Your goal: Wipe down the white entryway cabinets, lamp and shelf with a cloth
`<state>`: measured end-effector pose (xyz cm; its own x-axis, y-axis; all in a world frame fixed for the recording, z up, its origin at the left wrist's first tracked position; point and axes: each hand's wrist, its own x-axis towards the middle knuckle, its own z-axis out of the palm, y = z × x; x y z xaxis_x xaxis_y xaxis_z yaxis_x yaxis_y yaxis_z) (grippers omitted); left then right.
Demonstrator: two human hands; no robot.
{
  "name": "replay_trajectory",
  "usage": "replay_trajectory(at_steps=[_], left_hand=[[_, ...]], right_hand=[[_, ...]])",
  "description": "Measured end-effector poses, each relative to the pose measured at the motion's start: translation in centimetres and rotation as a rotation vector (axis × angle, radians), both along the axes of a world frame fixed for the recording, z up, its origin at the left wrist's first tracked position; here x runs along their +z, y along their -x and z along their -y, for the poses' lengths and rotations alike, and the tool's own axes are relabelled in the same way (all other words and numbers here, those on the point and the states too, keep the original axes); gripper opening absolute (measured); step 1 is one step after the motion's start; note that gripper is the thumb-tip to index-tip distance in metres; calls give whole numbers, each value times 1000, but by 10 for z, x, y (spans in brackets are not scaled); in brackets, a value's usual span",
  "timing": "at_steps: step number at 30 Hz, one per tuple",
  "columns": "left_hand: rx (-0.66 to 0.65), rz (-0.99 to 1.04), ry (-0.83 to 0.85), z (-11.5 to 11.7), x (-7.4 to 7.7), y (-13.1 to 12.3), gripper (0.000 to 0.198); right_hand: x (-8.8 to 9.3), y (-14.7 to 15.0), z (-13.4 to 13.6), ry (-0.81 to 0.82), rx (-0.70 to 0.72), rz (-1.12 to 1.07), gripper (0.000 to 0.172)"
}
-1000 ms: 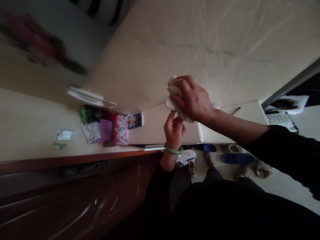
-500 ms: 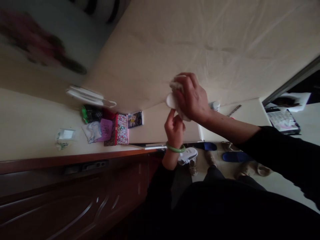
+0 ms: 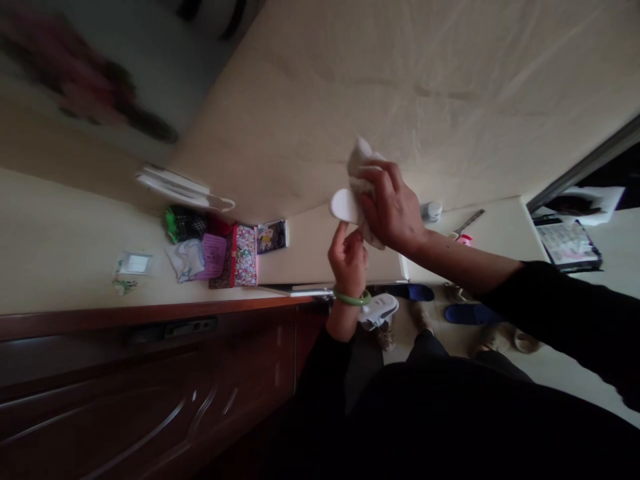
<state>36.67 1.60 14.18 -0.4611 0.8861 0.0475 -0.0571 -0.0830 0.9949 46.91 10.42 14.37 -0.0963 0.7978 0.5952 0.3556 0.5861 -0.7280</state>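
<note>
Cloth [image 3: 364, 165] bunches in the closed right hand [image 3: 395, 210], which grips it around a white oval piece [image 3: 344, 205] at frame centre; the half-curled left hand [image 3: 349, 263], green bangle [image 3: 353, 298] on its wrist, sits below, forefinger [image 3: 342, 230] raised just under the piece.

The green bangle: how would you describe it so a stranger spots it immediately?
Beside the dark wooden cabinet, a person's two bare hands are raised. The pale green bangle circles the left wrist, just under the left hand, the only jewellery on either arm.
</note>
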Motion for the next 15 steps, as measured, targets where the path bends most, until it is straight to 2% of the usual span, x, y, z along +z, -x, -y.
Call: replay_trajectory(at_steps=[3,5,6,7,9,11,13,15], left_hand=[[36,-18,8,4,7,15,57],[20,-27,-3,6,9,24,60],[4,-26,-11,7,9,28,60],[-17,-21,-17,7,9,31,60],[-70,-3,-17,7,9,32,57],[-136,16,-5,7,7,28,53],[-176,37,-5,7,4,21,51],[-156,53,-23,8,2,15,50]], right_hand=[[-53,-17,5,127,7,11,46],[-73,-29,4,219,-10,-8,47],[-75,-34,2,270,-26,-27,48],[-71,-38,-1,314,-35,-56,49],[-49,-43,-7,349,-1,-124,53],[-15,-41,-10,287,132,-143,57],[17,-34,-9,199,270,-73,58],[33,-27,-5,164,315,24,57]])
